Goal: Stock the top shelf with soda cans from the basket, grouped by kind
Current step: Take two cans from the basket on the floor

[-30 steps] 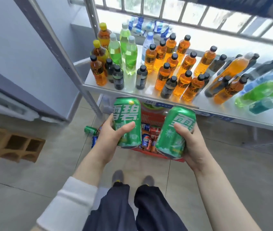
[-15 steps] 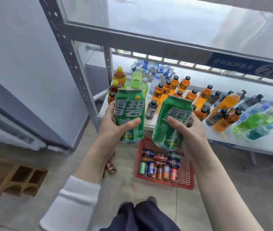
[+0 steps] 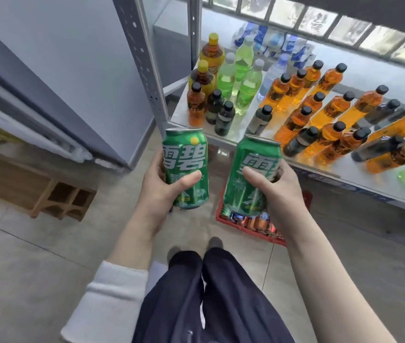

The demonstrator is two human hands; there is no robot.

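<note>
Now each hand, left hand (image 3: 158,189) and right hand (image 3: 276,191), grasps an upright green can, left can (image 3: 186,154) and right can (image 3: 250,174).

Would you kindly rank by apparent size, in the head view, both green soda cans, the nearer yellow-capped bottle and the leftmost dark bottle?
Left green soda can and right green soda can: alike, enlarged by nearness.
Yellow-capped bottle
Dark bottle
</note>
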